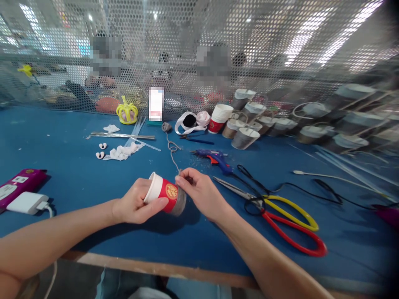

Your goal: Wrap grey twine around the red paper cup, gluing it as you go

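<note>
Hand, left: we hold the paper cup, fingers inside its mouth, thumb on the red band.
Hand, right: thumb and fingertips together, we pinch grey yarn at the cup's base.
Cup: between our hands, tipped sideways over the blue table, mouth to our left, base end covered in grey.
Yarn run: from our right fingertips, via loose loops, to a small yarn ball.
Glue gun: beyond our right hand, nozzle pointing left.
Scissors: right of our right hand, red and yellow handles.
Back row: cup stack beside grey-covered cups.
Left side: purple power strip, white charger beside it.
</note>
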{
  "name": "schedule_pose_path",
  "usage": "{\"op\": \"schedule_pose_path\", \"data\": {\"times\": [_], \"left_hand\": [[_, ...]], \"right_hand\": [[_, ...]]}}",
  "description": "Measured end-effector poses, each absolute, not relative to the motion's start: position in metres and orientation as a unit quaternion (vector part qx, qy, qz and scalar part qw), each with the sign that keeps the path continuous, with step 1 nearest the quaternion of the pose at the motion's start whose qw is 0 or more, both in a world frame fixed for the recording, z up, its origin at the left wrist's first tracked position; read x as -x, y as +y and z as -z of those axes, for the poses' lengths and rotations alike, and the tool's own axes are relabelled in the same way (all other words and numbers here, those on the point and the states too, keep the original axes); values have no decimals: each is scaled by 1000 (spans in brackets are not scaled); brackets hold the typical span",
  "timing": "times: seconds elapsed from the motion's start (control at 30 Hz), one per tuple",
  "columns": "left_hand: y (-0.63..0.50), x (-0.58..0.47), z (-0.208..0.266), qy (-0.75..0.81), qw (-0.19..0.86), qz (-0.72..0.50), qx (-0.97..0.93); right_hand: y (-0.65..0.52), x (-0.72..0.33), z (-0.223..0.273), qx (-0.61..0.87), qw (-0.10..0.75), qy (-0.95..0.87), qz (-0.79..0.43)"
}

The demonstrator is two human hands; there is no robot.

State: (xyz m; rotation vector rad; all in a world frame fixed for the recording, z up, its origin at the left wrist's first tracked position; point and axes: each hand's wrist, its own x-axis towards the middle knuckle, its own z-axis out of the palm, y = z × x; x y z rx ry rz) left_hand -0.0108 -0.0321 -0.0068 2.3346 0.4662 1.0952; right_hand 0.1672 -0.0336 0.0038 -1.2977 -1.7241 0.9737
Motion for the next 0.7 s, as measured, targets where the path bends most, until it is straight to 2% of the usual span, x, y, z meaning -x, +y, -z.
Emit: {"op": "schedule_pose_path", "data": {"times": [0.43,0.7], "left_hand": [[-27,11,11,119,169,-426,-881],[-28,11,12,118,163,-442,-874]], "right_hand": [[-33,-168,-2,476,378,-645,-463],[-33,-168,-3,471,375,-580,-549]]}}
